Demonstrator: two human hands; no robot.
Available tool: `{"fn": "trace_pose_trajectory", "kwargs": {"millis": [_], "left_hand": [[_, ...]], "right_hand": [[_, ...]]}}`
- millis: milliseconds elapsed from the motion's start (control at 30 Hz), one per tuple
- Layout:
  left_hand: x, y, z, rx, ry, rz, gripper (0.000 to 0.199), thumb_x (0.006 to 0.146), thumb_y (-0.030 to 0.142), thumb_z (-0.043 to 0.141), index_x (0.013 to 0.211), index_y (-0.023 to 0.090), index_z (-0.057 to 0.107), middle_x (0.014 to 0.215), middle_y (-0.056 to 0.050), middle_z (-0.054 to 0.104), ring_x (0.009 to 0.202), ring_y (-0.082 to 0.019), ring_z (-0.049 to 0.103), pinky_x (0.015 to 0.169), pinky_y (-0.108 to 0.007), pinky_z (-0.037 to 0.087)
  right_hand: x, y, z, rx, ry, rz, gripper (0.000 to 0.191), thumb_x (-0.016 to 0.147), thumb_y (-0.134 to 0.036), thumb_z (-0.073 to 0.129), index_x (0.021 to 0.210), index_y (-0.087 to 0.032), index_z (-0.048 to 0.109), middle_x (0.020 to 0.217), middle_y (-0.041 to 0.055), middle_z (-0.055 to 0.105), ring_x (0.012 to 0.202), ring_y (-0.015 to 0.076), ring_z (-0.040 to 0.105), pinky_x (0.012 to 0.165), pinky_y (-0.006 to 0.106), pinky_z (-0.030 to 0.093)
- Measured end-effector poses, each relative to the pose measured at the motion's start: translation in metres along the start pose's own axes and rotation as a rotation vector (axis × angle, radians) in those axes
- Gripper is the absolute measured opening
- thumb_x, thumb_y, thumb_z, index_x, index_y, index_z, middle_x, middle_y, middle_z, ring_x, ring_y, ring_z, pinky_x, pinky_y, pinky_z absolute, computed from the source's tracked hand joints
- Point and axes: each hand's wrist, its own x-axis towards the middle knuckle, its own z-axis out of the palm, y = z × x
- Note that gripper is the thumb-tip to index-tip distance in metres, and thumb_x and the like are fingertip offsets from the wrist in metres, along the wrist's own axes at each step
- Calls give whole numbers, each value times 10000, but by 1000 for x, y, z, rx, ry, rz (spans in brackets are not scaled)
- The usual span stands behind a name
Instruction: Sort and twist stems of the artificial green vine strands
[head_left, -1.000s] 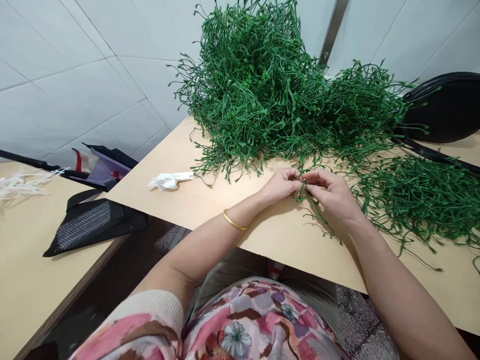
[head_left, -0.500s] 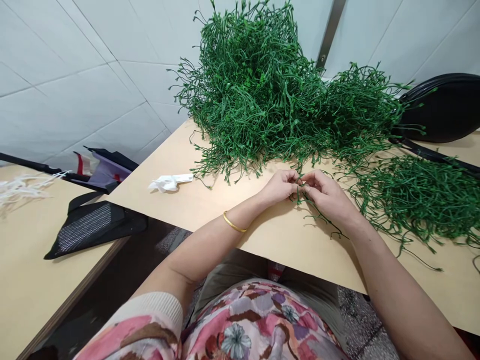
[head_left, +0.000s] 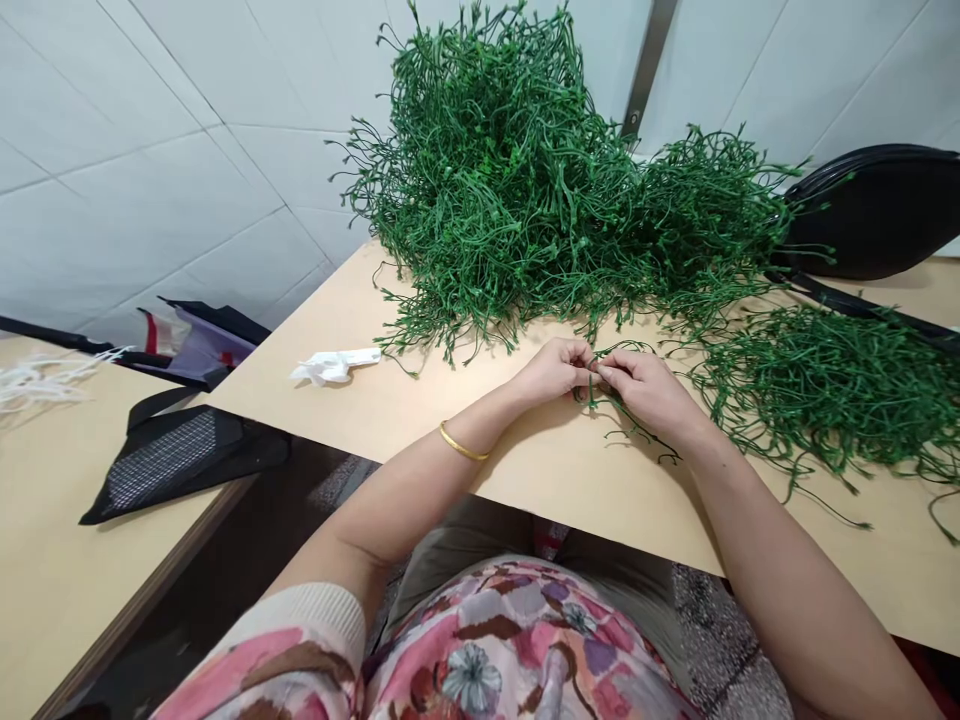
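Head view: your left hand (head_left: 556, 374) and right hand (head_left: 646, 385) met right of frame centre, fingertips together, both pinching a thin green strand (head_left: 634, 424) low over the table (head_left: 420, 420). Your left forearm angled up from lower left, a gold bangle (head_left: 461, 443) near its wrist; your right forearm angled up from lower right. The strand trailed beneath your right palm. The large green pile (head_left: 510, 190) stood upper centre, the smaller pile (head_left: 840, 385) at right.

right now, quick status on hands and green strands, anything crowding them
Left hand and right hand pinched close together on thin green strands. Large green pile just beyond. Smaller green pile off to the right.
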Motion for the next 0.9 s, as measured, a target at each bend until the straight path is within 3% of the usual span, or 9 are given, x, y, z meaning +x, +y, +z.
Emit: {"fn": "trace_pose_trajectory", "kwargs": {"millis": [167, 367, 500, 667, 767, 900], "left_hand": [[-2, 2, -2, -87, -18, -27, 172, 706, 55, 617, 603, 115, 492, 450, 28, 517, 384, -60, 500, 400, -173, 369], [1, 6, 0, -328, -35, -26, 157, 691, 67, 622, 626, 120, 489, 476, 24, 533, 378, -65, 494, 377, -179, 338], [0, 9, 1, -397, -40, -25, 205, 668, 112, 678, 626, 125, 478, 476, 38, 528, 381, -50, 480, 383, -168, 341], [-6, 7, -5, -381, -174, -11, 180, 634, 132, 694, 654, 119, 515, 504, 23, 560, 414, -79, 534, 415, -187, 383], [-2, 4, -10, -386, -8, 15, 176, 646, 98, 669, 638, 122, 494, 524, 36, 545, 419, -65, 531, 449, -189, 410], [3, 4, -9, -320, 147, 11, 141, 712, 83, 606, 646, 131, 490, 496, 47, 498, 403, -56, 495, 429, -185, 398]], "right_hand": [[0, 4, 0, 192, 33, 42, 234, 768, -354, 523, 630, -169, 559, 577, -10, 482, 548, 105, 379, 529, 254, 291], [6, 0, 13, 631, 148, 150, 289, 674, -419, 655, 604, -190, 493, 516, -54, 380, 467, 73, 311, 463, 235, 262], [8, -3, 8, 686, 199, 176, 320, 639, -436, 708, 605, -188, 509, 520, -50, 407, 456, 65, 333, 440, 225, 286], [8, 15, -23, 752, 568, 143, 360, 705, -495, 653, 630, -218, 435, 492, -88, 303, 390, 47, 211, 383, 218, 267], [4, 16, -31, 636, 654, 39, 337, 761, -497, 616, 657, -220, 455, 517, -74, 323, 413, 64, 279, 398, 228, 292], [-8, -4, -21, 397, 749, -151, 275, 789, -457, 619, 714, -225, 492, 546, -58, 367, 451, 89, 346, 442, 258, 328]]}}
